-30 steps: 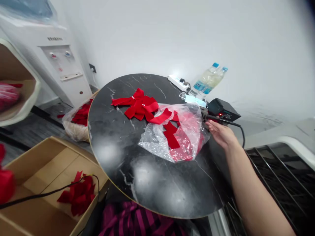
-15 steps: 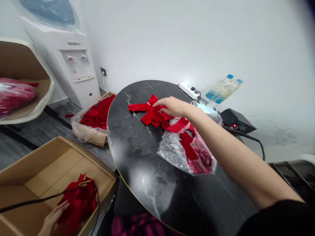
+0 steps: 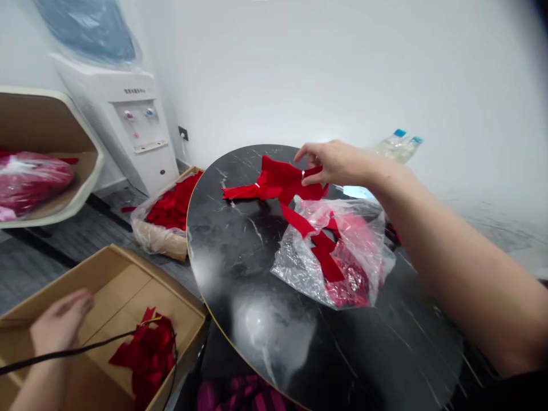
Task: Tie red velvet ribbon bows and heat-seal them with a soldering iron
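My right hand [image 3: 331, 162] is above the far part of the round black table. Its thumb and fingers pinch a red ribbon bow [image 3: 285, 177] near a shiny tie, lifting part of it. Other red ribbon pieces lie by it, and a red ribbon tail [image 3: 327, 262] rests on a clear plastic bag [image 3: 295, 257] with more red inside. My left hand [image 3: 62, 322], somewhat blurred, hangs over the open cardboard box [image 3: 124, 285] with fingers stretched and nothing visible in them. A pile of red bows [image 3: 149, 354] lies in the box's right part.
A black cable [image 3: 77, 349] crosses in front of the box. Behind the box, a plastic-lined carton [image 3: 160, 240] holds red ribbons. A water dispenser [image 3: 137, 125] stands by the wall, and a chair [image 3: 81, 188] bears a bagged red bundle. Bottles [image 3: 396, 142] stand behind my right arm.
My left hand has left the red bows in the box and moved up and left. My right hand has moved right and raised a red ribbon bow from the table.
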`<action>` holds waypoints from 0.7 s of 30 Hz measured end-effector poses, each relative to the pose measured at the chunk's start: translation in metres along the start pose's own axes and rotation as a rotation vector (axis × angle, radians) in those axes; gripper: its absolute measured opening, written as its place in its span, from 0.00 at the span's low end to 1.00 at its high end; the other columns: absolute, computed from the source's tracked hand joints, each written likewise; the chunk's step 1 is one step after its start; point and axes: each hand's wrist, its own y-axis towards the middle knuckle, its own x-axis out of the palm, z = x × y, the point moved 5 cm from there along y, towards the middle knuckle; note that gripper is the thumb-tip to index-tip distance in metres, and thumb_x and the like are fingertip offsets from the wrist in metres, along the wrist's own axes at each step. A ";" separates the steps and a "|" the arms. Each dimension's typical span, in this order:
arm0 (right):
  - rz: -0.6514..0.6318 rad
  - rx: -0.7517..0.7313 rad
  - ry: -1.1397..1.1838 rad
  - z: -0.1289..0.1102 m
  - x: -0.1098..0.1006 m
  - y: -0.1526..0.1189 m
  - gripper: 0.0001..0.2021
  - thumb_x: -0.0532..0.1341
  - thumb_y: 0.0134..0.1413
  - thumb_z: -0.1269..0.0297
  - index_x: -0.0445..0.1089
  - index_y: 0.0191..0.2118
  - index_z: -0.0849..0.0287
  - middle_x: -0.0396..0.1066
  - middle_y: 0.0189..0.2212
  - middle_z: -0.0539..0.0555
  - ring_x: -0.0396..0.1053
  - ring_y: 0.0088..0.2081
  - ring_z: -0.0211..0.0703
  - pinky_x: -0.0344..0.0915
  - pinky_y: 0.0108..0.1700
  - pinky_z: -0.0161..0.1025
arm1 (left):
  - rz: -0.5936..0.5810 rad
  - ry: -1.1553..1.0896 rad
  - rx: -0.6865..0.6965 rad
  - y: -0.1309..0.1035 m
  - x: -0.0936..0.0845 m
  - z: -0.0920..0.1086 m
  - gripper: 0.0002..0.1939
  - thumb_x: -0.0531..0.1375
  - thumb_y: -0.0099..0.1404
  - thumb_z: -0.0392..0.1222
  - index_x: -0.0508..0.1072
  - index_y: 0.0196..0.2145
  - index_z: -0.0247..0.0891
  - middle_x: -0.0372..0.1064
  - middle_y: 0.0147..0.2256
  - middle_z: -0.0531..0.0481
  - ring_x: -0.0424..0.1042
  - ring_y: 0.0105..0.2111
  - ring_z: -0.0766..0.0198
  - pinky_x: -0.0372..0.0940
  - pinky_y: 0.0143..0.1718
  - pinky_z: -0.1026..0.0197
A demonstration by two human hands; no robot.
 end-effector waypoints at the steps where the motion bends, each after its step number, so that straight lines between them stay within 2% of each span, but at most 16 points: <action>1: 0.080 0.055 0.010 0.003 -0.015 -0.009 0.22 0.74 0.49 0.61 0.74 0.51 0.54 0.74 0.34 0.51 0.70 0.34 0.46 0.66 0.37 0.45 | 0.054 -0.073 -0.035 0.013 -0.002 0.015 0.08 0.69 0.63 0.46 0.75 0.38 0.46 0.77 0.30 0.68 0.76 0.36 0.63 0.78 0.41 0.55; 3: 0.231 0.152 0.017 0.002 -0.041 -0.028 0.16 0.74 0.48 0.64 0.76 0.44 0.58 0.74 0.32 0.53 0.71 0.34 0.48 0.67 0.37 0.46 | 0.107 -0.210 -0.008 0.030 0.001 0.066 0.12 0.71 0.59 0.44 0.77 0.40 0.56 0.77 0.31 0.77 0.75 0.41 0.63 0.77 0.50 0.52; 4: 0.297 0.195 0.020 -0.001 -0.050 -0.038 0.12 0.73 0.48 0.65 0.76 0.41 0.58 0.74 0.31 0.54 0.71 0.34 0.48 0.68 0.37 0.47 | 0.047 -0.261 0.066 0.033 0.010 0.102 0.16 0.70 0.60 0.44 0.77 0.45 0.59 0.79 0.35 0.78 0.75 0.46 0.61 0.74 0.56 0.50; 5: 0.358 0.225 0.019 -0.008 -0.056 -0.046 0.09 0.72 0.50 0.67 0.76 0.39 0.59 0.74 0.31 0.55 0.71 0.34 0.49 0.68 0.37 0.48 | 0.000 -0.239 0.171 0.032 0.021 0.141 0.14 0.68 0.63 0.47 0.78 0.47 0.57 0.80 0.36 0.72 0.76 0.44 0.60 0.73 0.56 0.49; 6: 0.414 0.247 0.012 -0.018 -0.059 -0.054 0.08 0.70 0.51 0.68 0.76 0.39 0.59 0.75 0.33 0.56 0.71 0.35 0.50 0.69 0.39 0.49 | -0.115 -0.217 0.233 0.027 0.038 0.178 0.12 0.67 0.66 0.50 0.80 0.47 0.50 0.82 0.36 0.63 0.77 0.40 0.59 0.75 0.53 0.50; 8: 0.475 0.267 -0.010 -0.044 -0.054 -0.067 0.10 0.68 0.55 0.70 0.75 0.43 0.60 0.76 0.36 0.58 0.72 0.37 0.51 0.69 0.41 0.51 | -0.484 -0.263 0.265 0.009 0.087 0.240 0.19 0.65 0.68 0.56 0.83 0.40 0.36 0.83 0.35 0.47 0.81 0.35 0.56 0.77 0.42 0.52; 10: 0.474 0.244 -0.039 -0.077 -0.039 -0.080 0.11 0.64 0.59 0.71 0.73 0.48 0.62 0.76 0.38 0.60 0.73 0.38 0.53 0.69 0.42 0.51 | -0.755 -0.339 0.266 -0.011 0.135 0.280 0.23 0.64 0.69 0.58 0.83 0.47 0.36 0.82 0.45 0.42 0.81 0.44 0.55 0.77 0.48 0.52; 11: 0.476 0.207 -0.060 -0.092 -0.031 -0.088 0.11 0.62 0.61 0.72 0.72 0.49 0.63 0.76 0.38 0.61 0.73 0.40 0.54 0.69 0.42 0.51 | -0.811 -0.417 0.286 -0.018 0.153 0.293 0.23 0.64 0.68 0.58 0.83 0.48 0.36 0.82 0.48 0.42 0.80 0.47 0.54 0.77 0.48 0.53; 13: 0.467 0.098 -0.020 -0.115 -0.018 -0.109 0.09 0.61 0.64 0.71 0.72 0.48 0.64 0.75 0.44 0.64 0.73 0.46 0.56 0.70 0.45 0.50 | -0.823 -0.498 0.314 -0.023 0.181 0.299 0.19 0.68 0.65 0.54 0.84 0.45 0.36 0.82 0.46 0.42 0.80 0.46 0.55 0.76 0.49 0.56; 15: 0.394 -0.025 0.218 -0.118 -0.008 -0.134 0.10 0.63 0.64 0.68 0.73 0.50 0.62 0.76 0.48 0.61 0.73 0.49 0.52 0.71 0.50 0.47 | -0.794 -0.527 0.296 -0.020 0.195 0.291 0.14 0.73 0.60 0.47 0.84 0.40 0.35 0.82 0.42 0.44 0.80 0.42 0.59 0.74 0.46 0.62; 16: 0.350 -0.047 0.377 -0.111 -0.004 -0.147 0.11 0.64 0.65 0.65 0.73 0.51 0.59 0.77 0.49 0.59 0.75 0.49 0.49 0.71 0.50 0.44 | -0.787 -0.541 0.255 -0.017 0.197 0.284 0.12 0.74 0.58 0.43 0.84 0.39 0.35 0.82 0.40 0.45 0.79 0.40 0.61 0.74 0.43 0.65; 18: 0.284 0.035 0.592 -0.085 0.008 -0.168 0.11 0.62 0.67 0.60 0.73 0.52 0.56 0.79 0.46 0.54 0.77 0.43 0.44 0.72 0.45 0.39 | -0.787 -0.586 0.137 -0.011 0.195 0.273 0.09 0.74 0.56 0.37 0.83 0.36 0.35 0.81 0.36 0.47 0.78 0.35 0.65 0.73 0.38 0.69; 21: 0.131 0.349 0.445 -0.044 0.046 -0.186 0.10 0.61 0.67 0.58 0.75 0.41 0.58 0.79 0.34 0.56 0.77 0.34 0.45 0.69 0.36 0.39 | -0.832 -0.624 0.033 -0.010 0.182 0.275 0.06 0.70 0.58 0.37 0.83 0.35 0.34 0.81 0.32 0.46 0.77 0.30 0.66 0.73 0.33 0.68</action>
